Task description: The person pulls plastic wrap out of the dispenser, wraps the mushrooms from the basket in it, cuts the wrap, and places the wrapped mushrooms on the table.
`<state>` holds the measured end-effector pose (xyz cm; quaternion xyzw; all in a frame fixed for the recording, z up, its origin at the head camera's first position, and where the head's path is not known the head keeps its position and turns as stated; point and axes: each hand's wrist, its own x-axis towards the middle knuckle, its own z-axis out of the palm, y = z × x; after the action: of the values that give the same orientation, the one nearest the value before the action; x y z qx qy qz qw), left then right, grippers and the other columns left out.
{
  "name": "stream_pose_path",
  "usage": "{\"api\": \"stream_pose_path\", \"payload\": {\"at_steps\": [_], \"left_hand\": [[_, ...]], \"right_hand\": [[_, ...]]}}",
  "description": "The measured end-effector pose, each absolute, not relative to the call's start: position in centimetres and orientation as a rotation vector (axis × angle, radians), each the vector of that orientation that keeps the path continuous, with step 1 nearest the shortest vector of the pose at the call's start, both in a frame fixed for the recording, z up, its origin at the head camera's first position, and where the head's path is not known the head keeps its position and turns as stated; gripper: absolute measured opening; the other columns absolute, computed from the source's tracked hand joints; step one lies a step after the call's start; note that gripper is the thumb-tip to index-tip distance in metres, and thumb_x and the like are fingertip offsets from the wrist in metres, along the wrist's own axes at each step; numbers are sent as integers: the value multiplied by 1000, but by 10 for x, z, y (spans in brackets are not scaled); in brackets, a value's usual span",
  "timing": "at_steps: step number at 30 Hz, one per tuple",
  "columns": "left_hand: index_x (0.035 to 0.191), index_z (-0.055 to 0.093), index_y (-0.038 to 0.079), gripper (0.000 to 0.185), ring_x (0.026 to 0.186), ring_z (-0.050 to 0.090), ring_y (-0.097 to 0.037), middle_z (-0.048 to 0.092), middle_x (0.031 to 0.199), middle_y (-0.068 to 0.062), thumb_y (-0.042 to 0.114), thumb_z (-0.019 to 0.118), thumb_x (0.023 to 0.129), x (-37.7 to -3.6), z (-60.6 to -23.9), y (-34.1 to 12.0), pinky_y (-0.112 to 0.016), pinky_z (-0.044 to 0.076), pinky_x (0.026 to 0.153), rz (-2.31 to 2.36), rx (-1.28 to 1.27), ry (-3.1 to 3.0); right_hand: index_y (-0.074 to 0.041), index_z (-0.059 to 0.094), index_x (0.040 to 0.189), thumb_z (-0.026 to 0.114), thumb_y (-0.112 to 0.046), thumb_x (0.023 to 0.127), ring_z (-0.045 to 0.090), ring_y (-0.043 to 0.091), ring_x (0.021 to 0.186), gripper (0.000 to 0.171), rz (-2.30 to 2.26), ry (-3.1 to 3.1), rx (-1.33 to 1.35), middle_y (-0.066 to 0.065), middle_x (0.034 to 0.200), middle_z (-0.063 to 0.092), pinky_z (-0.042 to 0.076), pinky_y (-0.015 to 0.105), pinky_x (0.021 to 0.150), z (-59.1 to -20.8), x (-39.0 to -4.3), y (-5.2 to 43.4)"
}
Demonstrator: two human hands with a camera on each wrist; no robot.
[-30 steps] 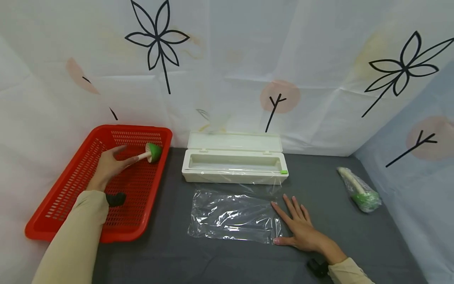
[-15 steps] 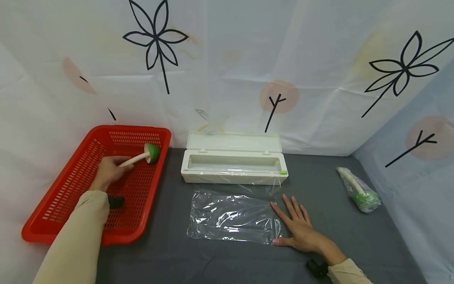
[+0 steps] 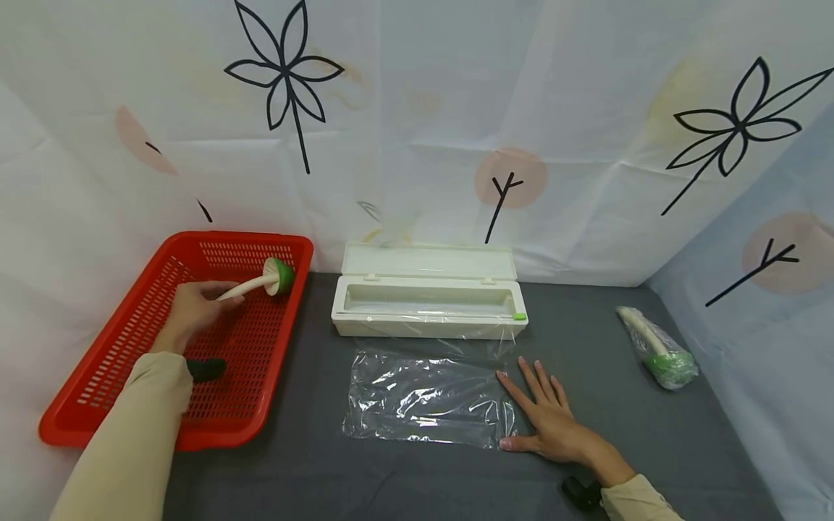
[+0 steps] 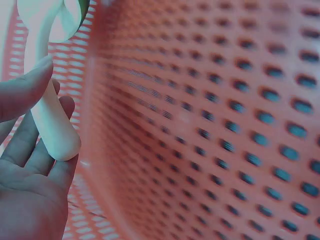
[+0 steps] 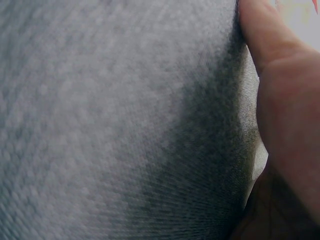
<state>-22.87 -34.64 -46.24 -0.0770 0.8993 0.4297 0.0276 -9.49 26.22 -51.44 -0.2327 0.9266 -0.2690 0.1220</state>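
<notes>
My left hand (image 3: pixel 190 312) pinches the pale stem of a green-capped toy mushroom (image 3: pixel 279 277) inside the red basket. In the left wrist view, thumb and fingers hold the mushroom's stem (image 4: pixel 55 122) near its rounded lower end, and the cap is partly cut off at the top. My right hand (image 3: pixel 550 423) lies with spread, straight fingers at the right edge of a sheet of clear plastic wrap (image 3: pixel 423 394). The sheet runs out of the front of a white wrap dispenser (image 3: pixel 430 325) with its lid raised.
The red basket (image 3: pixel 274 376) stands at the left by the white curtain. At the far right of the grey table (image 3: pixel 391 485) lies another green-capped mushroom (image 3: pixel 658 347), wrapped in clear plastic. A patterned curtain (image 3: pixel 417 145) rises behind the dispenser.
My left hand has closed on the mushroom's stem and lifted it slightly, tilting the cap up a little. The right hand and the plastic sheet have stayed in place.
</notes>
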Motion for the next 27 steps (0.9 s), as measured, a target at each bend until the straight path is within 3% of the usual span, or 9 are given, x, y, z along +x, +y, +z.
{"api": "stream_pose_path", "payload": {"at_steps": [3,6,9,11,16,20,24,27], "left_hand": [[141,58,-1,59,107,55,-21,62,131,-20,38,68,98,-226,-447,-343,-28,48,78,1376,-243,2763],[143,58,3,61,99,58,-7,66,119,1,41,69,97,-222,-430,-337,-24,49,78,1456,-220,2773],[141,60,4,58,93,61,2,66,106,20,37,72,95,-216,-412,-324,-19,50,77,1597,-158,2773],[138,62,2,53,92,63,2,66,103,24,30,74,95,-211,-401,-309,-17,51,77,1714,-88,2757],[130,66,-4,41,92,69,-4,73,105,12,11,77,92,-189,-385,-260,-18,55,78,1970,125,2652],[125,70,-3,37,92,66,-10,74,109,-2,8,78,91,-168,-388,-216,-19,54,78,1957,225,2612],[118,71,-7,33,83,63,-10,72,106,-19,-2,78,87,-151,-407,-170,-19,52,68,1953,341,2487],[113,72,-9,30,72,61,-9,73,97,-22,-8,78,84,-141,-430,-138,-21,50,59,1947,436,2351]], "right_hand": [[-17,25,163,77,-56,83,-8,54,148,102,-774,2699,-664,29,165,-1,-4,70,110,-515,-95,262],[-17,25,163,77,-56,83,-8,55,148,103,-767,2707,-664,29,165,0,-4,71,110,-516,-96,262],[-17,25,162,77,-56,83,-7,56,148,103,-762,2716,-667,29,165,0,-3,71,109,-516,-96,262],[-17,25,162,77,-57,83,-7,56,148,103,-762,2717,-667,29,165,0,-3,71,109,-517,-96,263],[-17,25,162,78,-57,82,-8,55,148,104,-760,2703,-647,28,165,0,-4,70,110,-517,-96,262],[-16,26,162,79,-56,81,-8,55,148,104,-766,2701,-644,28,165,0,-4,70,110,-516,-96,262],[-19,25,163,79,-55,82,-8,54,148,104,-776,2710,-663,28,165,0,-3,71,110,-515,-96,262],[-20,25,163,79,-54,82,-8,54,148,103,-788,2710,-670,28,165,1,-3,71,110,-514,-95,262]]}}
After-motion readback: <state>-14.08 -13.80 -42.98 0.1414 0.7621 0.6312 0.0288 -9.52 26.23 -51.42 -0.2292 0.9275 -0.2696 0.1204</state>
